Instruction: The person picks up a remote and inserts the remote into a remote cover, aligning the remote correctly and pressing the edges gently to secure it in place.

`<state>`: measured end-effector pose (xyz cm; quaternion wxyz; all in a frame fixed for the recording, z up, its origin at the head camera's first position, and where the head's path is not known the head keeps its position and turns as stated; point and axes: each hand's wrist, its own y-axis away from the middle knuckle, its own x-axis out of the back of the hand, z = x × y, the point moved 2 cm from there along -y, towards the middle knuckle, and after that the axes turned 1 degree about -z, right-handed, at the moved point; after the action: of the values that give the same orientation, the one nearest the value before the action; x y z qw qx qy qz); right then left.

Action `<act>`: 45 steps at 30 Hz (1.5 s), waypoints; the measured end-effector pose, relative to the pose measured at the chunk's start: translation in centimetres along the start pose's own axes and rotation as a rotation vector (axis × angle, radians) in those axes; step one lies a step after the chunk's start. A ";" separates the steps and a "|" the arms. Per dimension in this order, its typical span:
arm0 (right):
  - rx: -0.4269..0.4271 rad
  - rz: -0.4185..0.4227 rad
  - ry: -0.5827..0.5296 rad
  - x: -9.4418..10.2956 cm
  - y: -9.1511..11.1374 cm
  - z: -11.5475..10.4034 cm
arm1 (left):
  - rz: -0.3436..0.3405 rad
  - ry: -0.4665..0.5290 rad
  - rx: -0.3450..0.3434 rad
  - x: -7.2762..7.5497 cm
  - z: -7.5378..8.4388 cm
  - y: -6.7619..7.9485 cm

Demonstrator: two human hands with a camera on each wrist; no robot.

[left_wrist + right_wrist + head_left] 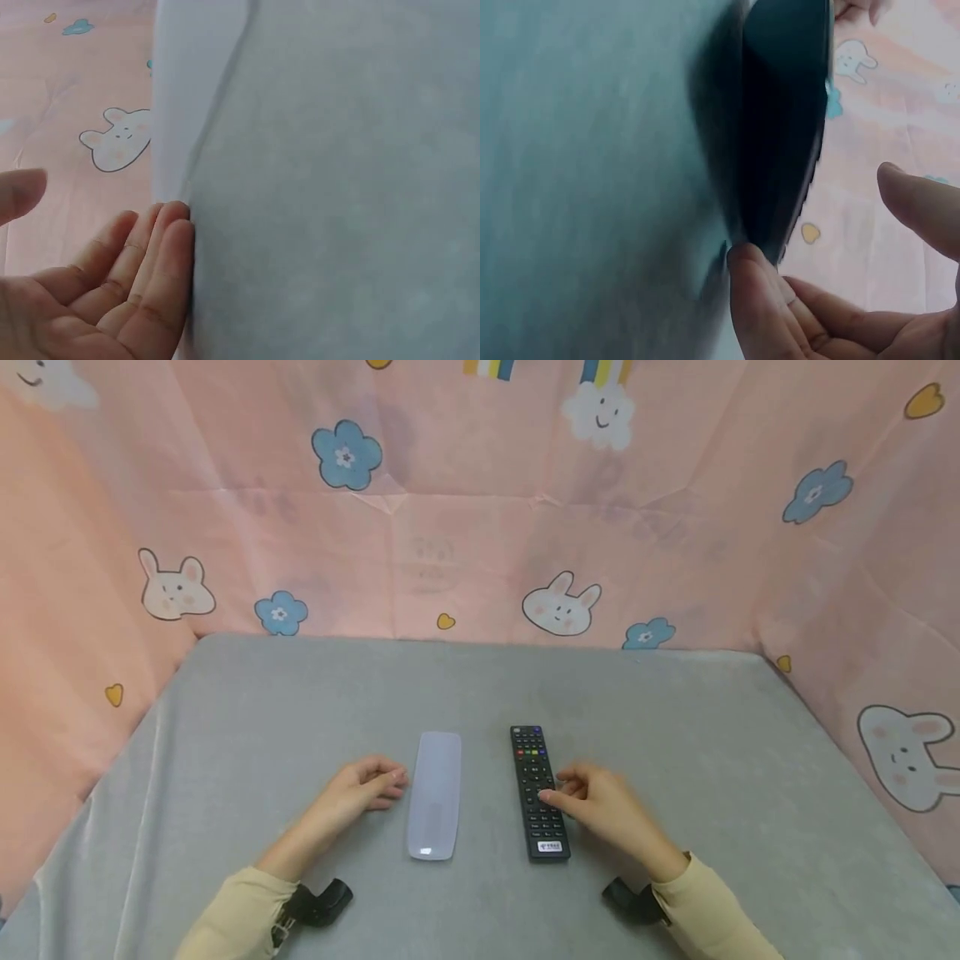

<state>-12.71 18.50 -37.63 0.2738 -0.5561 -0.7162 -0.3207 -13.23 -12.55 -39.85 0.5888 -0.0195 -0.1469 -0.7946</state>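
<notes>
A black remote control (532, 777) lies on the grey cloth, buttons up, its white label at the near end. At its right edge is my right hand (611, 806), the thumb above the buttons. The right wrist view shows the fingertips (754, 262) at the side of the remote (784, 112), the thumb held apart from it. Left of the remote lies a long, pale translucent cover (435, 797) with rounded corners. My left hand (363, 789) is beside the cover's left edge, fingers relaxed; in the left wrist view its fingertips are right at that edge, thumb away.
Grey cloth (480, 685) spreads over the table under both things. Pink fabric (465, 552) printed with rabbits, flowers and clouds hangs behind and at both sides. A black wrist camera (318, 903) sits at the left sleeve, another wrist camera (630, 900) at the right.
</notes>
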 end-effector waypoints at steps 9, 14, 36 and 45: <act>-0.060 0.021 0.056 -1.4 -0.2 -0.4 | -0.016 -0.243 -0.048 -0.9 -0.4 -0.4; -0.068 0.014 0.123 -2.1 -0.5 -0.6 | -0.063 -0.209 -0.075 -1.2 -0.2 -0.4; -0.028 0.044 0.018 -2.5 -0.8 -0.2 | -0.066 -0.148 -0.065 -1.0 -0.5 -0.1; -0.045 -0.003 -0.129 -2.3 -0.7 0.3 | -0.075 -0.125 -0.066 -1.2 -0.8 -0.3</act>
<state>-12.82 17.15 -39.68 0.2138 -0.5806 -0.7258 -0.3007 -13.03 -11.58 -40.91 0.5472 -0.0828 -0.1578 -0.8178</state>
